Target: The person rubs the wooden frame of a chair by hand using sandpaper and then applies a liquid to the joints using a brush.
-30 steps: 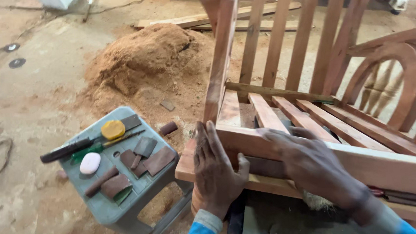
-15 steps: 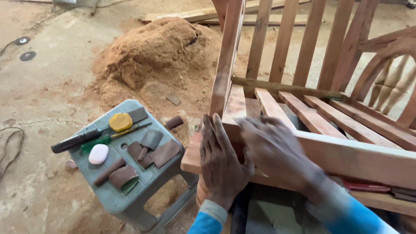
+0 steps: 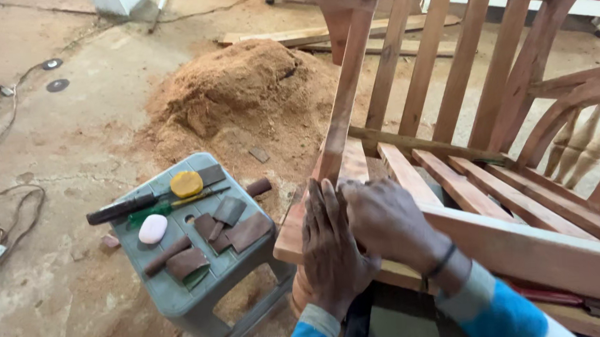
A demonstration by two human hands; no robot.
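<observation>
From the head view, both hands rest on the near left corner of an unfinished wooden chair frame (image 3: 493, 199); the left hand (image 3: 331, 249) lies flat, fingers stretched out and close together, pressed on the front rail (image 3: 551, 251) where it meets the upright post (image 3: 344, 98); the right hand (image 3: 385, 222) sits just beside it, partly over its fingers, knuckles bent and fingertips curled down onto the wood; whether it pinches anything beneath cannot be told; a dark band circles the right wrist, and both sleeves are blue with pale cuffs.

The chair fills the right half; its seat slats (image 3: 451, 181) run from the front rail to the far back, and the back slats rise toward the top edge; a curved armrest (image 3: 584, 112) stands at the far right.

To the left of the hands, near, stands a grey plastic stool (image 3: 183, 291); on it lie a black-handled tool (image 3: 121, 208), a green-handled tool (image 3: 155, 210), a yellow round disc (image 3: 186, 184), a pale oval bar (image 3: 152, 229) and several brown sandpaper pieces (image 3: 238, 230); a mound of sawdust (image 3: 241, 96) lies on the concrete floor (image 3: 52, 147) behind the stool; a cable (image 3: 8, 218) loops at the far left; wooden planks (image 3: 307, 35) lie beyond the mound.
</observation>
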